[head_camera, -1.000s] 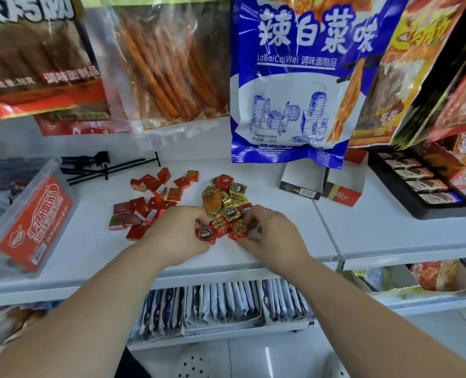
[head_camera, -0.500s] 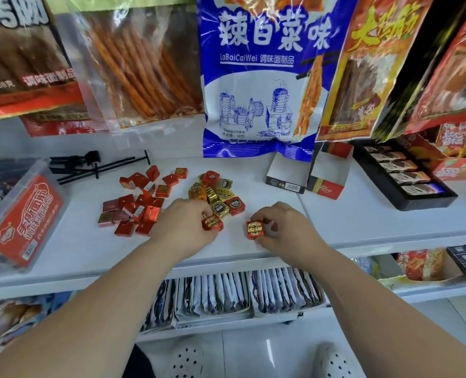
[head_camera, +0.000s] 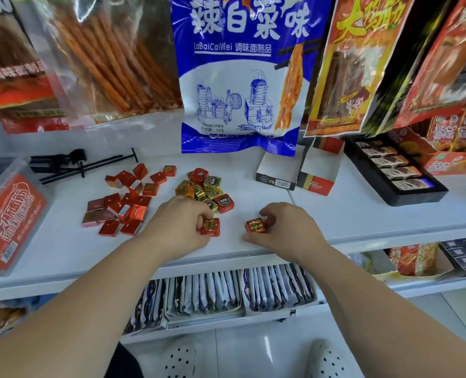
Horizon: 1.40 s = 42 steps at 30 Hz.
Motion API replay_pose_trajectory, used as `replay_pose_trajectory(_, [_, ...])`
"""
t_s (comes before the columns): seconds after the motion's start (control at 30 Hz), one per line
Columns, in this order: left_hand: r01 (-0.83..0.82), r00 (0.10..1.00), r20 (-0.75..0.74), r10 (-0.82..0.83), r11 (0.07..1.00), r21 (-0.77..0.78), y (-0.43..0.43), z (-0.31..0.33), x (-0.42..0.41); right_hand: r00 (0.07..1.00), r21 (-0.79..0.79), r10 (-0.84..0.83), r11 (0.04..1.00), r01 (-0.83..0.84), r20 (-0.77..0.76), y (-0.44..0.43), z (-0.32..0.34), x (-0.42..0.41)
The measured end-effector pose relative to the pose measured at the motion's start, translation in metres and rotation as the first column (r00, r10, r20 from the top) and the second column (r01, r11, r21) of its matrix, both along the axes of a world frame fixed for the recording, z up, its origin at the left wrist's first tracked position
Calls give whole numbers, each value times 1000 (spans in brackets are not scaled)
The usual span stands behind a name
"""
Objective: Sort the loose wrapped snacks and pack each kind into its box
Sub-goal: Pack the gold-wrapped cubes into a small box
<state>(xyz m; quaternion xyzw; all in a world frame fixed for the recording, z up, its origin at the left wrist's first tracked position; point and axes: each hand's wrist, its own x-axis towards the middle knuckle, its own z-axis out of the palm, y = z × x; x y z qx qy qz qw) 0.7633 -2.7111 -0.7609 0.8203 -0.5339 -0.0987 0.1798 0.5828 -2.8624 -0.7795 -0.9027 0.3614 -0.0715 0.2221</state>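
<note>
Head view | L hand [head_camera: 180, 225] pinches red foil candy [head_camera: 211, 227]; R hand [head_camera: 283, 230] pinches 2nd candy [head_camera: 256, 225] | both on shelf [head_camera: 349, 214] front, near pile [head_camera: 207, 186] | prob. light, slick foil, squashable: you grip flat sides, gently

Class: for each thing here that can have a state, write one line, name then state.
Left hand: pinching a red-and-gold foil-wrapped square candy.
Right hand: pinching a second red-and-gold candy.
Heap of gold and red foil candies: loose, unpacked.
Flat red foil squares: scattered loose.
Small white cardboard box: open, looks empty.
Small red-and-black cardboard box: open, looks empty.
Black tray: holding a row of wrapped bars.
</note>
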Motion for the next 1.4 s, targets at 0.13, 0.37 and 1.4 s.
replay_pose_trajectory(0.13, [25,999,33,-26,999,37,-8,2,-4,999,-21,31,999,-30,43,2,-2,1])
replay_pose_trajectory(0.37, [86,994,-66,-82,994,68,-38,2,-26,983,-142,14,990,12,185,-35,11,-30])
replay_pose_trajectory(1.4, [71,924,-326,-197,930,-361,-121,2,-109,986,33,165,986,-165,14,-64,46,-129])
